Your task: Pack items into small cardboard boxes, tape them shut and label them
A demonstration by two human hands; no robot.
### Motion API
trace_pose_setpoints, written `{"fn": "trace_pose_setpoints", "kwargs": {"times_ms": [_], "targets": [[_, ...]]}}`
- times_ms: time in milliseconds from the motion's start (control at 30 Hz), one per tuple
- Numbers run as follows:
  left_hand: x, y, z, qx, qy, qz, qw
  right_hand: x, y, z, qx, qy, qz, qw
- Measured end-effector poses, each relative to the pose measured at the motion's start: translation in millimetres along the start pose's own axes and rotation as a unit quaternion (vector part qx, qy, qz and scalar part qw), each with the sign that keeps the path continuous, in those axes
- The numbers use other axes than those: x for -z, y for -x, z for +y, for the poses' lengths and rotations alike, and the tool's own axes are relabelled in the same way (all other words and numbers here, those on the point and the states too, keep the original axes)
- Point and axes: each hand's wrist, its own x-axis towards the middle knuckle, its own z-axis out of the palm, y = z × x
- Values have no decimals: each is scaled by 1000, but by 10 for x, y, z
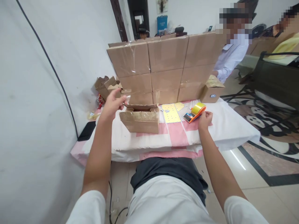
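In front of me runs a long table (230,123) under a white and pink cloth, my body close against its near edge. Along its far side rises a stack of boxes (168,53), three rows high and three across on the face towards me, with clear tape shining on some of them. Beyond its right end stands a co-worker (233,59) in a pale shirt, a hand near a smaller closed box (212,93) at the back of the table.

Nearer to me, left of the middle, the open box (140,123) sits upright on the cloth, its top gaping. My left hand (113,104) hangs at its upper left corner, index finger stretched out and thumb apart from it, the other fingers curled beneath.

To the right, my right hand (205,119) has its fingers curled together, clamped on the end of the orange tape dispenser (195,112), which carries a yellow roll and points its cutting end left. Between the open box and the dispenser lies a yellow dotted sheet (171,115). A flat black object (87,131) rests at the table's left end.

Smallest is a clear strip (128,99) at my left thumb tip; whether I pinch it or it merely sticks there, I cannot tell.
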Motion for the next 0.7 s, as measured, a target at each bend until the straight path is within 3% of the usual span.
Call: {"fn": "trace_pose_setpoints", "kwargs": {"times_ms": [67,133,267,367,467,567,633,700], "targets": [[-126,-160,-166,86,-26,-15,996,6,0,-4,0,3,-5,1000],[-221,-268,-359,105,-20,11,994,5,-4,-7,4,6,-6,1000],[-360,-325,-702,28,-12,129,991,-4,-16,-13,-2,5,-7,1000],[-433,-268,-836,-32,-49,195,979,22,-2,-41,0,16,-18,1000],[-470,-179,-849,-61,-153,231,959,55,97,-157,77,61,21,995],[-490,-115,-796,-15,-302,248,920,-21,372,-460,197,70,39,977],[-498,-98,-761,11,-355,240,903,-177,676,-777,244,37,-54,968],[-501,-93,-743,14,-364,230,902,-409,1047,-1143,311,22,-191,931]]}}
